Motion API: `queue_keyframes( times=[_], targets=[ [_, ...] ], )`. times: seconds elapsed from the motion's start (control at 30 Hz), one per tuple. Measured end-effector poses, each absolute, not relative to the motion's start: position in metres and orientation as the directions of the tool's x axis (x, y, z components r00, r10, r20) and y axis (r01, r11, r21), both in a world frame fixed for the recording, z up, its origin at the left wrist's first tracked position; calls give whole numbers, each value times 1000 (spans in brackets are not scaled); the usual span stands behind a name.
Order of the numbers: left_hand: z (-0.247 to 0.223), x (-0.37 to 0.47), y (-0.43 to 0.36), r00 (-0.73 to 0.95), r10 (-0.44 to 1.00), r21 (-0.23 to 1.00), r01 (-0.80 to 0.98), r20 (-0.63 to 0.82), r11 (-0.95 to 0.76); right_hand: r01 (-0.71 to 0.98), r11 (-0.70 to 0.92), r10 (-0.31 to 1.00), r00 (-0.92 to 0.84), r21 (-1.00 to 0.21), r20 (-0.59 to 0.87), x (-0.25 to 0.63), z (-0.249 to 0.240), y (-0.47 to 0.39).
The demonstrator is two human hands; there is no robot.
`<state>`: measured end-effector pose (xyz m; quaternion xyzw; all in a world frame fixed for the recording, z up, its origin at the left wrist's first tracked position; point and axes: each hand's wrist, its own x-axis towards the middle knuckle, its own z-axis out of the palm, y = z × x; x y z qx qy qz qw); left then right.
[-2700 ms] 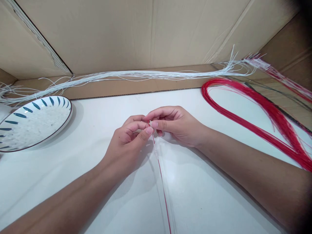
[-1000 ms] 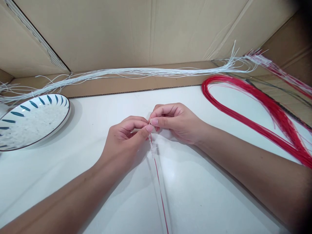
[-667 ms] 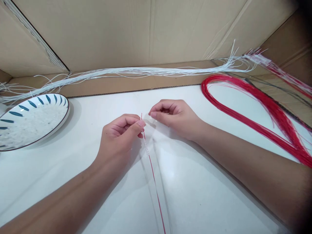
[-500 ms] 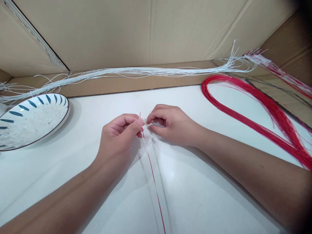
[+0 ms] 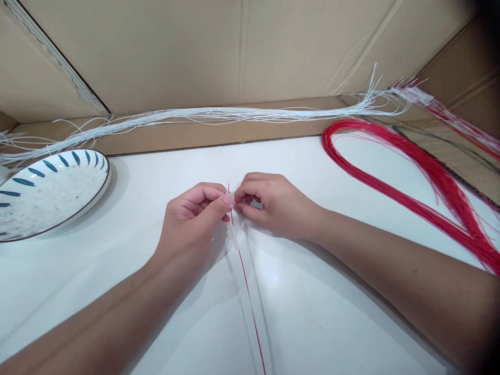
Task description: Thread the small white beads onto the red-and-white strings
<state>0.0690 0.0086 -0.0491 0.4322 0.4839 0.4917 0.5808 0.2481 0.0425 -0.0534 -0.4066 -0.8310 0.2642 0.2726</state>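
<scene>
Between thumb and fingertips, my left hand pinches a thin red cord near its upper end. A short tip of the cord sticks up above the thumb, and the rest runs down to the bottom edge of the view. Just below my fingers, a row of small whitish pieces sits along the cord; their exact kind is too small to tell. My right hand is closed in a pinch right beside the left thumb. What lies between its fingertips is too small to make out.
A white plate with blue leaf marks holds many small clear-white pieces at the left. A looped bundle of red cords lies at the right. White cords stretch along the cardboard at the back of the white table.
My left hand has shifted slightly right with the cord. My right hand has come down a little, its fingertips closer to the left thumb.
</scene>
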Motion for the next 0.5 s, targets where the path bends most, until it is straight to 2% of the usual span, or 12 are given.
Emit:
queue_keyframes(
  times=[0.07, 0.13, 0.17, 0.23, 0.3, 0.5],
  targets=[
    [-48, 70, 8, 50, 989, 976, -160, -139, 146, 421, 395, 863, -474, -816, 174, 248, -52, 42],
    [-45, 71, 6, 41, 988, 975, -158, -152, 156, 211, 158, 906, -420, -965, 57, 248, -50, 43],
    [-44, 71, 6, 45, 987, 974, -159, -155, 161, 87, 46, 912, -411, -995, 6, 248, -50, 43],
    [-42, 72, 5, 69, 987, 974, -166, -147, 157, -130, -103, 904, -425, -986, -39, 248, -49, 44],
    [-41, 72, 4, 97, 985, 973, -169, -142, 157, -265, -193, 880, -473, -945, -47, 248, -49, 44],
    [-38, 71, 2, 168, 969, 960, -188, -179, 210, -392, -357, 828, -552, -848, -93, 249, -49, 44]
  ],
)
